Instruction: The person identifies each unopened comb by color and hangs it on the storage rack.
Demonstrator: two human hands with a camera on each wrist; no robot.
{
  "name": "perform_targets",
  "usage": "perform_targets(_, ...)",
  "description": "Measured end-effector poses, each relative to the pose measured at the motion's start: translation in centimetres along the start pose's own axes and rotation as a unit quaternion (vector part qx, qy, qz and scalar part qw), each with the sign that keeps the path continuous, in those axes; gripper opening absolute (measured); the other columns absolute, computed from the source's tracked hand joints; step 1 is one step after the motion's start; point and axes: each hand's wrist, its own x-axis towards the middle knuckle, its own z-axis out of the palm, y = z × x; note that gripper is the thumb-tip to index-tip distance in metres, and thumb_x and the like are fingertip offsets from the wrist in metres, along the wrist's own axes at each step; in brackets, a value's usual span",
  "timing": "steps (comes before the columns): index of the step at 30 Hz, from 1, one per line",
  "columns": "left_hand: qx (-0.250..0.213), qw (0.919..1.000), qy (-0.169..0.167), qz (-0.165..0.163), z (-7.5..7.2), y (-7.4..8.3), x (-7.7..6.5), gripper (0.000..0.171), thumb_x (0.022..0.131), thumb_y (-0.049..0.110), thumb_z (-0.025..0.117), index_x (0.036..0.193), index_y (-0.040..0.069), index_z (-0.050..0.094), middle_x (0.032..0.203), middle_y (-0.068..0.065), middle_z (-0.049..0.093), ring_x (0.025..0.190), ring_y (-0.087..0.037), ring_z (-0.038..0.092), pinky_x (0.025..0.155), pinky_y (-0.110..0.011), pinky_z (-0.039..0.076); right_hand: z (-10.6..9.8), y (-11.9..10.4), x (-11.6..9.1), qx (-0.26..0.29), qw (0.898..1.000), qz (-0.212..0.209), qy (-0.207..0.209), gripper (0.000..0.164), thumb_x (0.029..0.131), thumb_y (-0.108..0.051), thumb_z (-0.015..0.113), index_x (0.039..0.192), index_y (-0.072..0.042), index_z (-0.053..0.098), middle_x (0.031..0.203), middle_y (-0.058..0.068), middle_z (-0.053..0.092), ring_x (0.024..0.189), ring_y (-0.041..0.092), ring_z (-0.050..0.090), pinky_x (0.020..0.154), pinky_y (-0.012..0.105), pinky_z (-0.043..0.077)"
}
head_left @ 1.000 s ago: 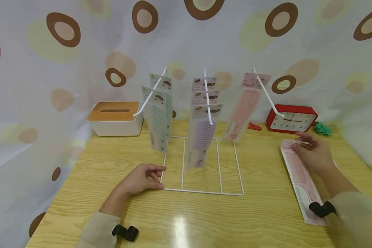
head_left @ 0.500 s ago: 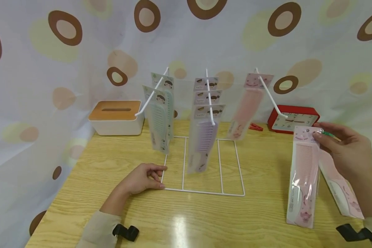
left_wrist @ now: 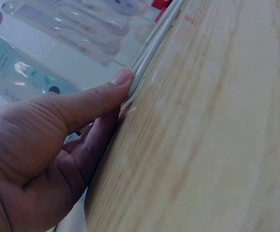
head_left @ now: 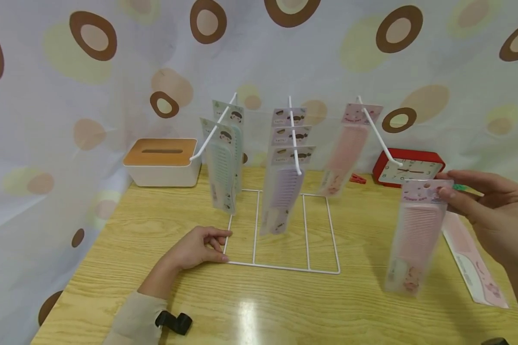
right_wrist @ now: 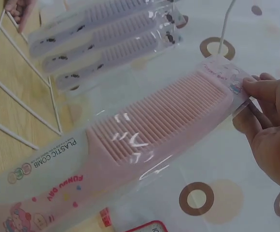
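A white wire rack [head_left: 280,267] with three raised hooks stands on the wooden table. My left hand [head_left: 200,247] pinches its front left corner between thumb and fingers. My right hand [head_left: 492,206] holds a packaged pink comb [head_left: 416,235] by the top card, clear of the table; the right wrist view shows the thumb beside the card's hole. Another packaged pink comb [head_left: 472,263] lies on the table, partly behind that hand. One pink comb [head_left: 345,148] hangs on the right hook, three purple combs [head_left: 285,187] on the middle, two green combs [head_left: 220,163] on the left.
A white tissue box [head_left: 161,175] with an orange lid stands at the back left. Behind the right hand are a red alarm clock [head_left: 410,167] and a small green bundle [head_left: 459,187]. A red clip [head_left: 357,178] lies left of the clock. A patterned curtain hangs behind.
My right hand has lifted the pink comb off the table and brought it a little to the left, uncovering the second comb. The left hand has stayed at the rack's corner.
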Motion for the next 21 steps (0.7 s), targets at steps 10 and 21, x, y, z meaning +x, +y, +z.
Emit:
perform_targets(10,-0.002,1.0000,-0.004,-0.001,-0.1,0.0,0.0,0.062,0.080,0.012,0.084,0.136,-0.002,0.060,0.101,-0.013,0.061,0.087,-0.020,0.064,0.076,-0.023,0.053,4.1,-2.0,1.3,0.126,0.985,-0.071,-0.094,0.036,0.087,0.031,0.047,0.123,0.030,0.050,0.117,0.030,0.068,0.102,0.032,0.073,0.086,0.032,0.058)
perform_targets(21,-0.010,0.9999,-0.005,-0.003,0.0,-0.1,0.1,0.063,0.080,0.012,0.084,0.136,-0.002,0.060,0.099,-0.012,0.061,0.086,-0.019,0.065,0.075,-0.022,0.053,8.8,-3.7,2.2,0.008,0.997,-0.037,0.070,0.038,0.084,0.029,0.055,0.122,0.027,0.053,0.108,0.021,0.073,0.085,0.023,0.076,0.078,0.026,0.059)
